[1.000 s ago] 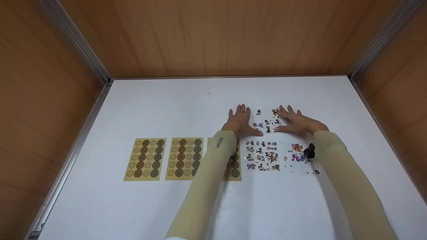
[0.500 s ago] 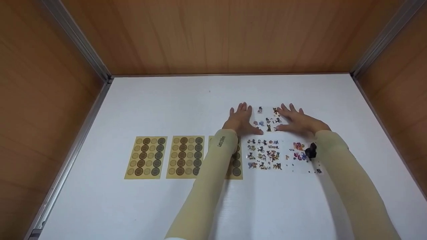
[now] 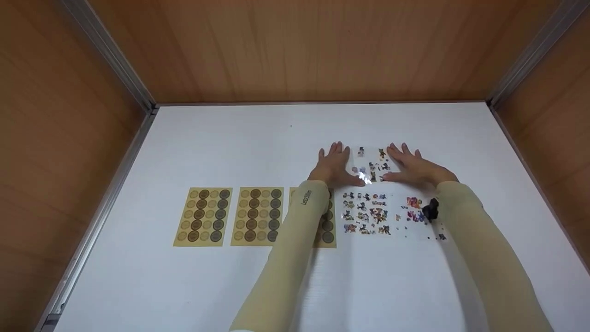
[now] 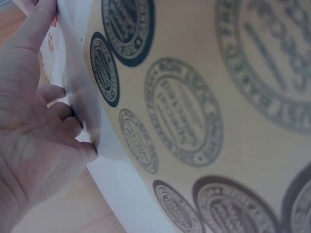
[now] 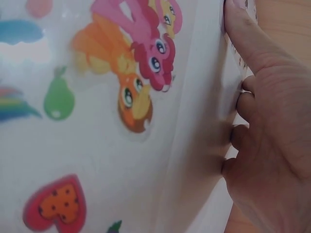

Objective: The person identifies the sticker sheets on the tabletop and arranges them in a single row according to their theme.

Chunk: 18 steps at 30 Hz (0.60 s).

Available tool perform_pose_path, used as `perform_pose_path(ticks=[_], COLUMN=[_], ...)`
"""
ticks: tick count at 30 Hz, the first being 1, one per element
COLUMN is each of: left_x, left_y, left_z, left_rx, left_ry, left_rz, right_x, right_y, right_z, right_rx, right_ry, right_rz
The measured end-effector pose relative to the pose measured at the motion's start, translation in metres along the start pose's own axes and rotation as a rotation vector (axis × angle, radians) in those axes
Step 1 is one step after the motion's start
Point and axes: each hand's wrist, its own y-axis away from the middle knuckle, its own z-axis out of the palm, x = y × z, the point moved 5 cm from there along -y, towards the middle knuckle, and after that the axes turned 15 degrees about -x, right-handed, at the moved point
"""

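A clear sticker sheet [image 3: 372, 161] with small cartoon figures lies on the white table between my two hands. My left hand [image 3: 334, 167] is at its left side, fingers spread and pointing away, thumb stretched toward the sheet's near edge. At the right side, my right hand [image 3: 412, 167] mirrors this, with its fingertips and thumb at the sheet's edge. In the left wrist view the left hand [image 4: 36, 131] has its fingertips down on the white surface. The right wrist view shows the right hand [image 5: 277, 111] likewise, with fingertips touching the surface. A bright glare hides part of the sheet.
Nearer to me lie two more clear sticker sheets, one with crowded figures [image 3: 364, 214] and one with pink ponies [image 3: 414, 202], partly under my right sleeve. To the left are three kraft sheets of round stickers, the left [image 3: 203, 216], middle [image 3: 257, 216] and right [image 3: 328, 242], partly covered by my sleeve.
A bright glare has appeared on the sheet between my hands. My right fingertips sit slightly farther right of the printed figures. The whole head view has shifted a little.
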Motion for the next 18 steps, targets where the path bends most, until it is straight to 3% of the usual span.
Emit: perform_pose_path(ticks=[6, 13, 18], left_x=[-0.0011, 0.0019, 0.0041], left_y=[-0.0005, 0.0001, -0.0001], left_z=[0.0014, 0.0012, 0.0008], left_rx=[0.013, 0.033, 0.044], left_ry=[0.015, 0.03, 0.038], left_rz=[0.006, 0.03, 0.044], right_x=[0.0, 0.0068, 0.0049], right_y=[-0.0031, -0.0034, -0.0019], right_z=[-0.0001, 0.0, -0.0019], right_rx=[-0.003, -0.012, -0.002], right_ry=[0.005, -0.052, -0.022], right_rz=[-0.002, 0.063, 0.02])
